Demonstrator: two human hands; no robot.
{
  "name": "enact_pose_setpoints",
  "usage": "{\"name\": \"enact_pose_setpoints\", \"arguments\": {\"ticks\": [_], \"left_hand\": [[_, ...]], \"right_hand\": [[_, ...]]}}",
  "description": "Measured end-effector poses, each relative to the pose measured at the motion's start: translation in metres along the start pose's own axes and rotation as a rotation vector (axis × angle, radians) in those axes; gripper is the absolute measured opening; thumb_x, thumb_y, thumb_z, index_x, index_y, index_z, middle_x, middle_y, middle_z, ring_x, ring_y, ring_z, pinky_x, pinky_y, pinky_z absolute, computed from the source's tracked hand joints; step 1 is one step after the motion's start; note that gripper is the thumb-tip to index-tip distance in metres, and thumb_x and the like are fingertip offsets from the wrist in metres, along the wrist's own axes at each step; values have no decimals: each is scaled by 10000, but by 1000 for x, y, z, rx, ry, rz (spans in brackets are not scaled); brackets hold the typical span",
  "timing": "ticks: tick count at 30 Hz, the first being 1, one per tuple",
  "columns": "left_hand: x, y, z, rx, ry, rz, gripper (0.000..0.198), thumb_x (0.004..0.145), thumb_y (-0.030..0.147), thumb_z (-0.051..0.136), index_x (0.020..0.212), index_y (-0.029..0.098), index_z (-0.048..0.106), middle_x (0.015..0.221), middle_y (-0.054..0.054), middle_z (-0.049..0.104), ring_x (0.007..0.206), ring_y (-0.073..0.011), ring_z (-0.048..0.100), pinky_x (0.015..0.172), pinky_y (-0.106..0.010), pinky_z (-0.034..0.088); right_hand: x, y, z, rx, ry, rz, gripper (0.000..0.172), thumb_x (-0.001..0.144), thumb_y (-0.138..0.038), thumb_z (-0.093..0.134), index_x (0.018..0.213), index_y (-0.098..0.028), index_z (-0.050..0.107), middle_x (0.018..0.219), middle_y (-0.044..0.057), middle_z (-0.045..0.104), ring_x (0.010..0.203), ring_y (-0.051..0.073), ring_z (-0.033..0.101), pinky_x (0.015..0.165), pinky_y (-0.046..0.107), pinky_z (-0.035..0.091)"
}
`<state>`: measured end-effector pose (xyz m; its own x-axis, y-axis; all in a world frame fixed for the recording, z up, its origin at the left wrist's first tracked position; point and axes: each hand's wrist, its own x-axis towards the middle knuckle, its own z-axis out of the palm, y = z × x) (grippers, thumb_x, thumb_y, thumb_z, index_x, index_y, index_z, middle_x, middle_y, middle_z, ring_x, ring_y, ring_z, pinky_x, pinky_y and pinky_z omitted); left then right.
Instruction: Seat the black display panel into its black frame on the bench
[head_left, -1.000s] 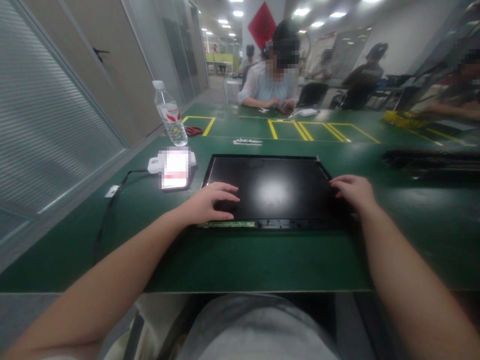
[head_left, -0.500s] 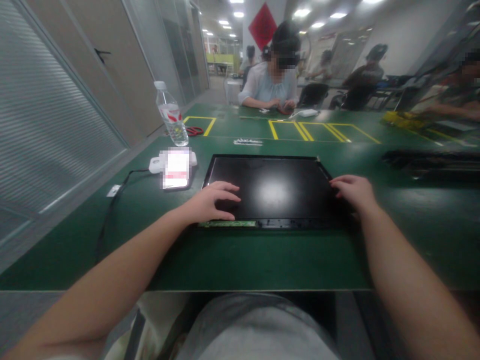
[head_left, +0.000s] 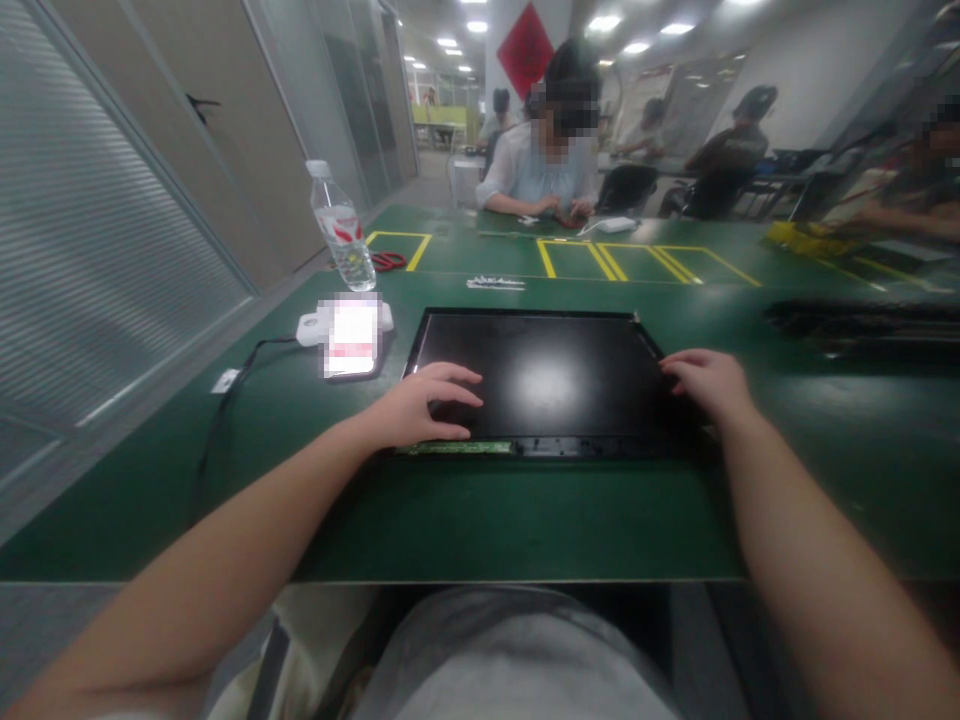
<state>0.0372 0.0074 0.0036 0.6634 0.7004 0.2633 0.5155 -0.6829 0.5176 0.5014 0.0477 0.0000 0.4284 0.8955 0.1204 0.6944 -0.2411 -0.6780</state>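
A black display panel (head_left: 540,375) lies flat on the green table, with a green circuit strip (head_left: 465,448) along the left part of its near edge. My left hand (head_left: 424,405) rests over the panel's left side, its fingers apart and stretched across the dark screen. At the right edge, my right hand (head_left: 709,385) has its fingers bent together and gripping the panel's rim. The thumb side of that hand is partly hidden in shadow.
Left of the panel are a lit phone (head_left: 352,340), a black cable (head_left: 232,385) and a water bottle (head_left: 343,230). Red-handled scissors (head_left: 388,262) lie behind. Dark parts (head_left: 862,330) sit at the right. A person (head_left: 544,170) works across the table (head_left: 525,520).
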Motion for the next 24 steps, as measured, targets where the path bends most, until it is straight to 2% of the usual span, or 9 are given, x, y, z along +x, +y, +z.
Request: {"name": "enact_pose_setpoints", "arguments": {"ticks": [6,16,24], "left_hand": [[0,1,-1,-10,-10,-6,349,834,378,838,1166,273,811,1451,-113,679,1361,-320,604,1172,-543,455],[1,2,-1,-11,-15,23,323,853,349,820,1163,258,807,1444,-120,680,1346,-305,616,1158,-524,469],[-1,0,1,-24,12,-11,348,839,425,831,1140,250,813,1391,-120,708,1291,-308,654,1123,-505,505]], "right_hand": [[-2,-4,-1,19,-1,18,133,714,-247,705,801,-234,805,569,11,673,568,198,663,680,332,546],[-4,-6,-1,27,2,1,123,724,-229,696,790,-240,799,559,-2,661,581,199,672,719,337,548],[-3,-4,-1,35,-2,6,127,715,-238,692,790,-240,795,586,9,683,568,199,668,698,341,550]]}}
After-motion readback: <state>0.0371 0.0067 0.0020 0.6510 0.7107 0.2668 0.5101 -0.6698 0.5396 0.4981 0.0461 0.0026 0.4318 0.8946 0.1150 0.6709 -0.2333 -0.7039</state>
